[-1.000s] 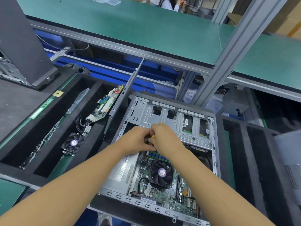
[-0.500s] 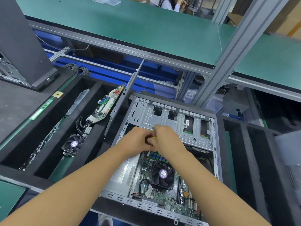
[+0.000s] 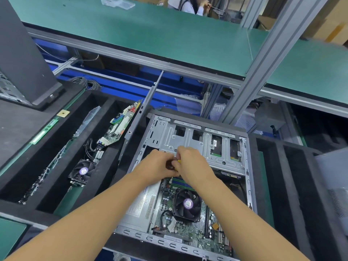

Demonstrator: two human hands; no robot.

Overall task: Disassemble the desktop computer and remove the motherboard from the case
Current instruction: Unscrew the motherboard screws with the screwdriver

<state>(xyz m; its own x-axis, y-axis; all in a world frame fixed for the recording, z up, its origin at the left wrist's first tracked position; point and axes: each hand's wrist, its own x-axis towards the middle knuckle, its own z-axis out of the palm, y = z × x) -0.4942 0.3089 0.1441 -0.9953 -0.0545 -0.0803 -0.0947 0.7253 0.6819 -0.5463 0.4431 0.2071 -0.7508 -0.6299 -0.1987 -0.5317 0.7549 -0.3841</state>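
1. The case (image 3: pixel 169 243) lies before me, between the left tray (image 3: pixel 111 161) and the right tray (image 3: pixel 271 185); a shelf (image 3: pixel 150 34) runs behind.
2. In the case I see the motherboard (image 3: pixel 205 228) at the near end, a fan (image 3: pixel 186 204) on it, and the cage (image 3: pixel 190 144) at the far end.
3. My left hand (image 3: pixel 160 166) and right hand (image 3: pixel 194 162) meet at the cage's near edge, pinching a part (image 3: pixel 178 161) between them.
4. In the left tray, a board (image 3: pixel 120 129) lies far and a second fan (image 3: pixel 82 171) nearer.
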